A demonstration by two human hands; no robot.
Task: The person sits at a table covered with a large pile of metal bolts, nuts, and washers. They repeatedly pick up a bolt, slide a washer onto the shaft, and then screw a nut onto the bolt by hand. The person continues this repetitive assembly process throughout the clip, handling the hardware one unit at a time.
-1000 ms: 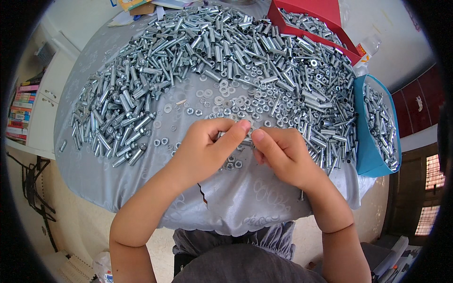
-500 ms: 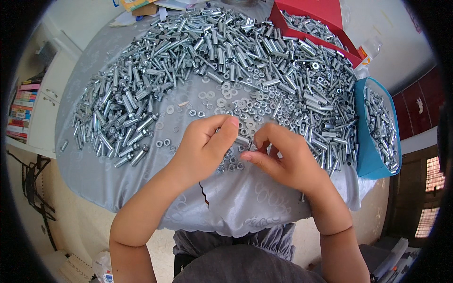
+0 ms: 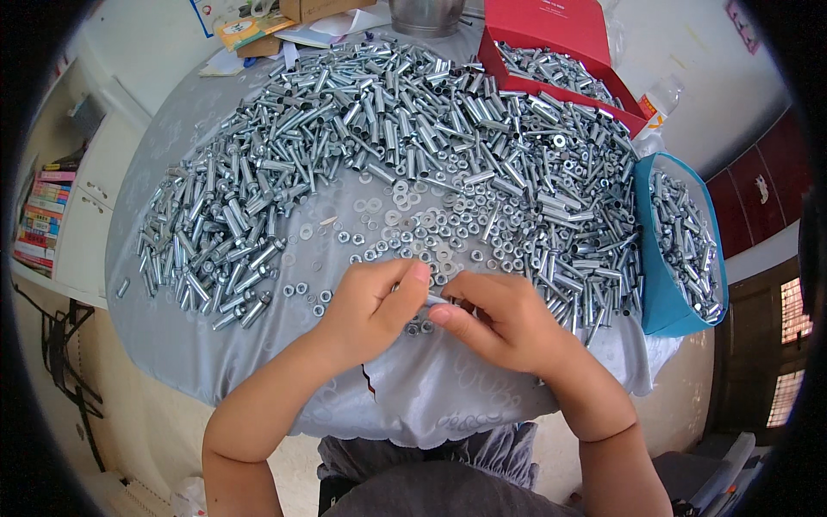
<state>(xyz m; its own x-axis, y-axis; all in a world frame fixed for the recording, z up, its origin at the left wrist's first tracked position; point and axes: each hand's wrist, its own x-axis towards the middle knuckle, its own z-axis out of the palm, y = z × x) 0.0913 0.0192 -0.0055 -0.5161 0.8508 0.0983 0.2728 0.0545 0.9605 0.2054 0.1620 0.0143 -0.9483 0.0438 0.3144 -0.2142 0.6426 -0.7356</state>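
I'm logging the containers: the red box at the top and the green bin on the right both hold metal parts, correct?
Not quite: in the head view the bin on the right is blue, not green. The red box at the top and the bin both hold silver metal parts.

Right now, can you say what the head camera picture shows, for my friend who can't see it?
Two hands, the left hand and the right hand, meet over a small silver metal piece at the near edge of a grey-covered table. A huge pile of silver bolts and nuts covers the table, beside a red box and a blue container.

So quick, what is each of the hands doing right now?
Left hand: fingers closed on one end of a small metal bolt.
Right hand: fingertips pinching the same bolt's other end.
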